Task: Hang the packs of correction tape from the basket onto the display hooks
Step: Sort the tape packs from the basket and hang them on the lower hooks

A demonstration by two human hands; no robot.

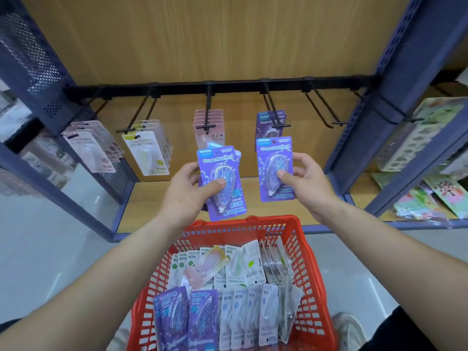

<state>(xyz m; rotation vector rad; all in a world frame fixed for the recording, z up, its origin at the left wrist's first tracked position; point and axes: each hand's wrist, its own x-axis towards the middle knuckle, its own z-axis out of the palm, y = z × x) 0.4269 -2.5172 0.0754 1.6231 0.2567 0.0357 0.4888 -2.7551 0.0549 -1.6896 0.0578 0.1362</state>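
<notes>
Both hands grip purple packs; right pack (275, 168) below its hook (277, 115).

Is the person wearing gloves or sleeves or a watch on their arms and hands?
No. The left hand and right hand are bare: no gloves, rings or watch show. The left forearm and right forearm are bare too, no sleeve in view.

Basket (307, 252) of packs (229, 304) below, display hooks (274, 111) beyond.
</notes>
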